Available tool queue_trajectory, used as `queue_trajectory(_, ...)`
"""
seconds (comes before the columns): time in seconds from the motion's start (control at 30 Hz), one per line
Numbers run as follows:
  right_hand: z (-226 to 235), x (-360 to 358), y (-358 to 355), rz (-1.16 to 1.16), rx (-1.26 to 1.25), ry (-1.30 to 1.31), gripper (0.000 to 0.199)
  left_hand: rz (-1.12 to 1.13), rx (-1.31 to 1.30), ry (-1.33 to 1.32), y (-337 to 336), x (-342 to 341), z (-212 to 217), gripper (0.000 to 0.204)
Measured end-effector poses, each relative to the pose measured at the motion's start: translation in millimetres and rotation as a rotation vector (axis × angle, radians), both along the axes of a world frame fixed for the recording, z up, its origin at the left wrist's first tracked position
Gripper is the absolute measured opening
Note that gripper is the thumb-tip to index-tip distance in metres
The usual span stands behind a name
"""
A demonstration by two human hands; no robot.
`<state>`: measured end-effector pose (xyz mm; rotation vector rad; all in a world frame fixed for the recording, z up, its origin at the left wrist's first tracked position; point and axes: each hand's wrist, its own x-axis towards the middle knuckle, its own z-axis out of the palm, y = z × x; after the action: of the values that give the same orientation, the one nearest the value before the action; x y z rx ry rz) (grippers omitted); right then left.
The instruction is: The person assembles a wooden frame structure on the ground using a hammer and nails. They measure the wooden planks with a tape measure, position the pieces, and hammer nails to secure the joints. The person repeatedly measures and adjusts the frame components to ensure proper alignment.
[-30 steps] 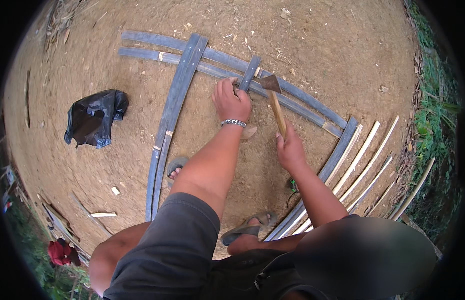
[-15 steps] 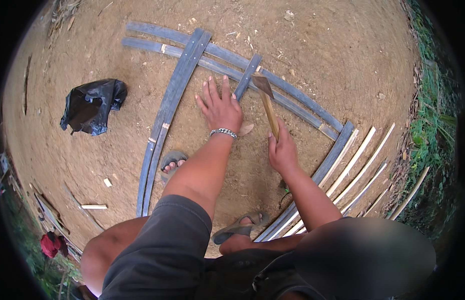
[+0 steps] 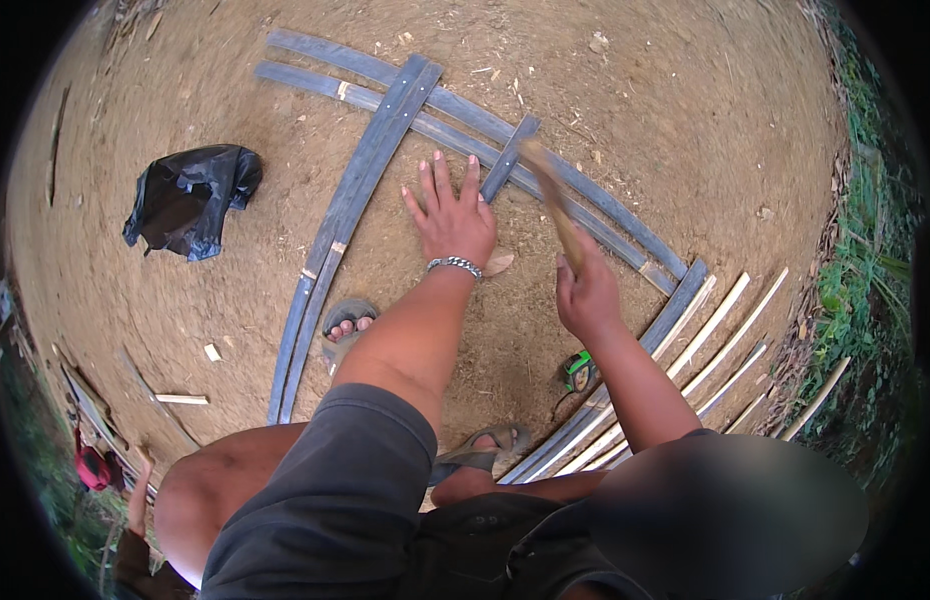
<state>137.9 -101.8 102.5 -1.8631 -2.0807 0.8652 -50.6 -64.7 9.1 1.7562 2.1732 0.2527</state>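
Observation:
My left hand (image 3: 455,215) is spread open, palm down, its thumb at the lower end of a short dark slat (image 3: 501,174). That slat crosses two long dark bamboo-like slats (image 3: 455,137), and small nail heads show at the crossings. In my right hand (image 3: 591,298) is the wooden handle of a hatchet (image 3: 557,205). The hatchet is smeared by motion; its head is at the upper end of the short slat, and I cannot tell whether it touches. A pair of long slats (image 3: 370,150) crosses on the left, and another dark slat (image 3: 675,305) runs down the right.
A black plastic bag (image 3: 190,200) lies at left. A green tape measure (image 3: 579,371) sits between my right forearm and sandalled foot (image 3: 485,445). Several pale strips (image 3: 713,325) lie at right beside green plants (image 3: 865,270). Another person's arm (image 3: 139,495) shows at lower left.
My right hand and the hatchet have shifted slightly right, and the hatchet is now blurred. The tape measure has come into fuller view, and another person's arm appears at lower left.

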Motion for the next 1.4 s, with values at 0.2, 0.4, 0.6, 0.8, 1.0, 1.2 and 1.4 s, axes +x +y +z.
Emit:
queue_trajectory(0.2, 4.1, -3.9, -6.9, 0.030, 0.019, 0.029, 0.060, -0.008, -0.020, 0.021, -3.1, -2.4, -4.3, 0.059)
queue_trajectory(0.4, -19.6, 5.9, -8.7, 0.014, -0.059, -0.039, 0.062, -0.017, -0.047, 0.006, 0.2, 0.6, 0.8, 0.060)
queue_trajectory(0.6, -25.7, 9.0, -17.0, 0.012, 0.169, 0.140, 0.059, -0.014, -0.051, 0.007, 2.3, -3.8, 1.3, 0.059)
queue_trajectory(0.8, -42.2, 13.1, -3.1, -0.051, -0.046, -0.113, 0.064, -0.018, -0.036, -0.006, 4.8, 0.7, 3.9, 0.060)
queue_trajectory(1.0, -43.9, 27.6, -13.3, 0.059, 0.084, -0.035, 0.059, -0.030, -0.057, 0.003, 0.7, 0.5, 3.6, 0.060)
queue_trajectory(1.2, -34.8, 28.0, 3.2, 0.063, 0.204, 0.107, 0.060, -0.024, -0.055, -0.009, 1.4, -2.9, 1.6, 0.061)
queue_trajectory(1.4, -39.9, 28.7, 8.3, 0.056, -0.176, -0.176, 0.049, -0.035, -0.056, -0.006, 2.9, -0.8, 4.9, 0.061)
